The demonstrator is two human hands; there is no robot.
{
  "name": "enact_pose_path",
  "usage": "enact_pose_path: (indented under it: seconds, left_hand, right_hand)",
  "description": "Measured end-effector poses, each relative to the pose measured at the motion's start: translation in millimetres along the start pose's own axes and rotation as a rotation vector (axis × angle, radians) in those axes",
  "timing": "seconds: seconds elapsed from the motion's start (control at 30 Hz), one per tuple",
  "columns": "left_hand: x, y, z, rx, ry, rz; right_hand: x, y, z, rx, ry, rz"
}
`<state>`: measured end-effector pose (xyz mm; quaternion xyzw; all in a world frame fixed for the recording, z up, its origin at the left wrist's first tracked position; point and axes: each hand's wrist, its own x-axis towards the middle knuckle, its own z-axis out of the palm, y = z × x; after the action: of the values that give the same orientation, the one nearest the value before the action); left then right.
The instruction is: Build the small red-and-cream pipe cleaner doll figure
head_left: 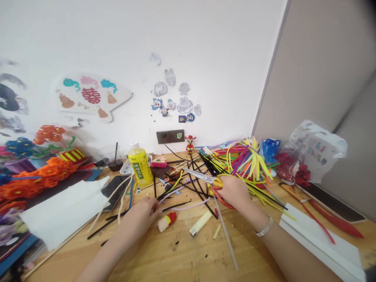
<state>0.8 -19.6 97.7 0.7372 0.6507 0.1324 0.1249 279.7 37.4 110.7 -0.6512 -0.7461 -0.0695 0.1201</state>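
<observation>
My right hand (233, 191) grips a pair of scissors (202, 176) by its red and yellow handles, the blades pointing left over a tangle of black pipe cleaners (199, 192). My left hand (147, 213) is low over the wood table, its fingers curled together. A black pipe cleaner (178, 205) runs from its fingertips toward the right; the grip itself is partly hidden. Just right of that hand lies a small cream, yellow and red fuzzy piece (167, 222). Between my hands rests a pale yellow lighter (201, 223), with a thin translucent stick (225, 233) beside it.
A yellow drink bottle (141, 164) stands behind my left hand. Colourful pipe cleaners (243, 158) are heaped at the back right. White paper (64, 211) and orange fuzzy flowers (38, 178) occupy the left. Red-handled pliers (335, 219) lie far right, near more white paper (320, 243).
</observation>
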Motion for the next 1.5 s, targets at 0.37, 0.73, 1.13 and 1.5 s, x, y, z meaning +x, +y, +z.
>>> enact_pose_path:
  seconds: [0.37, 0.73, 1.13, 1.5]
  left_hand:
    - [6.8, 4.7, 13.5, 0.019, 0.033, 0.049]
    - [7.0, 1.0, 12.8, -0.133, 0.130, -0.032]
    - [7.7, -11.9, -18.8, -0.862, 0.461, -0.145]
    - [3.6, -21.7, -42.0, -1.533, 0.826, -0.195]
  right_hand:
    - [4.6, 7.1, -3.3, -0.006, -0.013, 0.074]
    - [22.9, 52.6, 3.7, -0.051, -0.048, 0.304]
    - [36.1, 102.7, 36.4, -0.056, -0.145, 0.265]
    - [12.8, 29.1, 11.2, 0.204, 0.168, -0.053]
